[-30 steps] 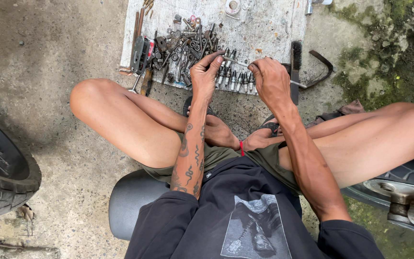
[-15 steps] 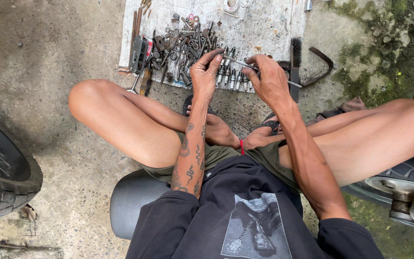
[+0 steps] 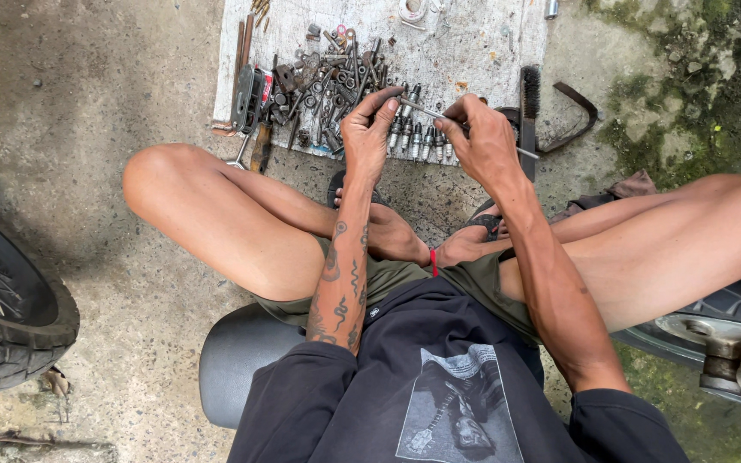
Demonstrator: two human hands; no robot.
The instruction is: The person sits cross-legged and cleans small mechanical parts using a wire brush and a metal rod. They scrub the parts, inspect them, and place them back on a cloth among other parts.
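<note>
Thin grey rod [image 3: 426,111], pinched at each end by left hand [image 3: 369,137] and right hand [image 3: 484,141]; about six spark plugs [image 3: 418,137] below.

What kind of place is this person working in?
Probably an outdoor, roadside-style motorbike repair spot. A pale board on bare mossy concrete ground carries a heap of dark metal bolts and tools and a row of spark plugs; a black knobbly tyre stands at the side.

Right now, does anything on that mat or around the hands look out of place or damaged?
Nothing looks damaged. The spark plugs stand in a neat row at the mat's near edge, while the bolts and wrenches lie in a loose heap. Both hands, left hand and right hand, grip a thin metal rod. A curved strap lies off the mat.
</note>
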